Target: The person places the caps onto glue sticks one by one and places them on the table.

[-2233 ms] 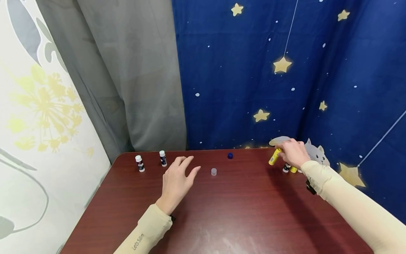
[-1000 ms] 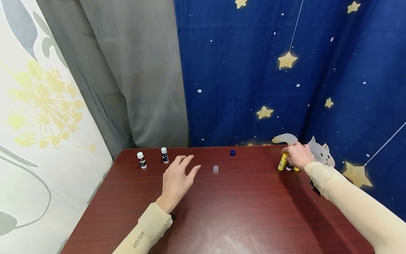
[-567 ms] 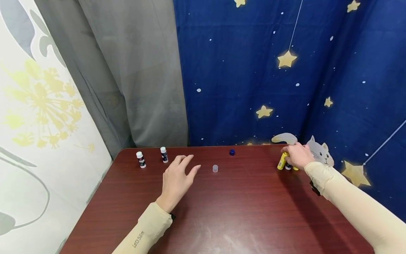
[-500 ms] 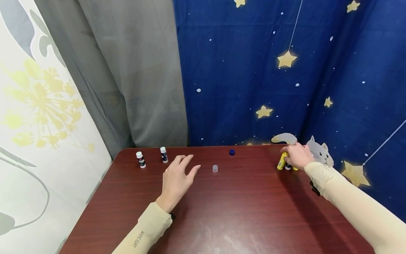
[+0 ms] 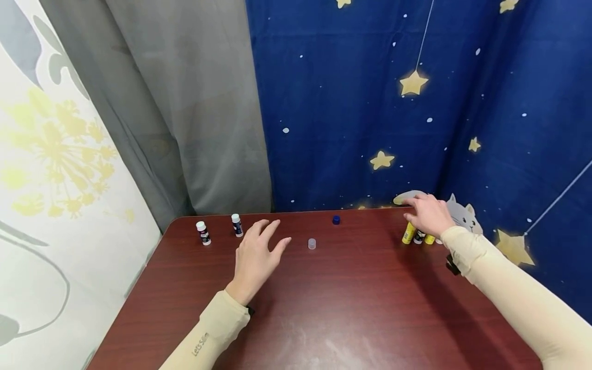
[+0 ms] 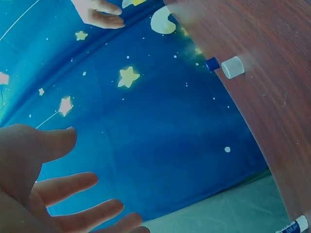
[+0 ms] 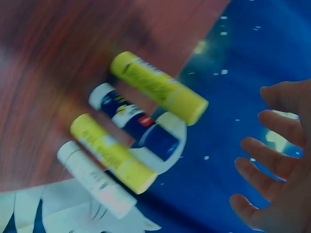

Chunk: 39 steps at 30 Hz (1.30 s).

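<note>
In the head view my right hand (image 5: 430, 216) hovers just above a row of upright glue sticks at the table's far right, fingers relaxed and holding nothing. The right wrist view shows that row apart from the fingers: a yellow glue stick (image 7: 158, 87), a dark blue one (image 7: 133, 121), a second yellow one (image 7: 112, 153) and a white one (image 7: 97, 179). Over the middle-left of the table, my left hand (image 5: 256, 259) floats with fingers spread and holds nothing. Nearest to it are a translucent cap (image 5: 312, 243) and a dark glue stick with a white cap (image 5: 237, 226).
Another white-capped glue stick (image 5: 203, 234) stands farther left. A small blue cap (image 5: 336, 220) lies near the back edge of the reddish-brown table (image 5: 351, 308). Behind the table hang a grey curtain (image 5: 199, 103) and a blue starry curtain (image 5: 333, 113).
My right hand brought the yellow glue stick rightward into line beside the dark one, then let go and lifted slightly. The left hand stays nearly still; the head view shifts slightly.
</note>
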Motion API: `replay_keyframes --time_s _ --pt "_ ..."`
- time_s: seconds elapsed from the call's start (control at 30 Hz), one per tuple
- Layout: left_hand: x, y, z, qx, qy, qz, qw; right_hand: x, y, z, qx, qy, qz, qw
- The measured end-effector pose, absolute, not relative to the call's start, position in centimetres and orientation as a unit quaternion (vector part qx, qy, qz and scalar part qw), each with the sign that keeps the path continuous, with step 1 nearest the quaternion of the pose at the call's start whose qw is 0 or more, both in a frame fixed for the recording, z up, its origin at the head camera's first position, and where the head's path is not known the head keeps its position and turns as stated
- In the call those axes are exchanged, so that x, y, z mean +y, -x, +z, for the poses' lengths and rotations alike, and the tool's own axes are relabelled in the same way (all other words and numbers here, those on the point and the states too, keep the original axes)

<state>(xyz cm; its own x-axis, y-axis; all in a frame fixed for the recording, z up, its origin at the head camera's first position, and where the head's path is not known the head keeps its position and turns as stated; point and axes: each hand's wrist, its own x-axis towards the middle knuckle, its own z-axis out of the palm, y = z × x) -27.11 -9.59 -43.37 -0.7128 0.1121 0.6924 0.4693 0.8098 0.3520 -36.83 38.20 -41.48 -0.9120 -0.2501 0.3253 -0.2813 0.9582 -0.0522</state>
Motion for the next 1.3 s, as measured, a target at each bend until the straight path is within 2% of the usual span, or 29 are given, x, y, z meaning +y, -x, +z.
replay_keyframes --time_s 0.3,0.7,1.3 --pt "-9.7 27.4 -43.0 -0.895 0.161 -0.261 0.325 34.2 35.3 -39.1 -0.962 -0.148 0.099 0.205" --pt "-9.9 27.6 -42.8 -0.895 0.163 -0.262 0.323 25.3 30.9 -38.6 -0.924 -0.229 0.158 0.261" --pt "-9.9 26.9 -43.0 -0.887 0.185 -0.276 0.320 19.1 27.1 -41.0 -0.898 -0.287 0.197 0.267"
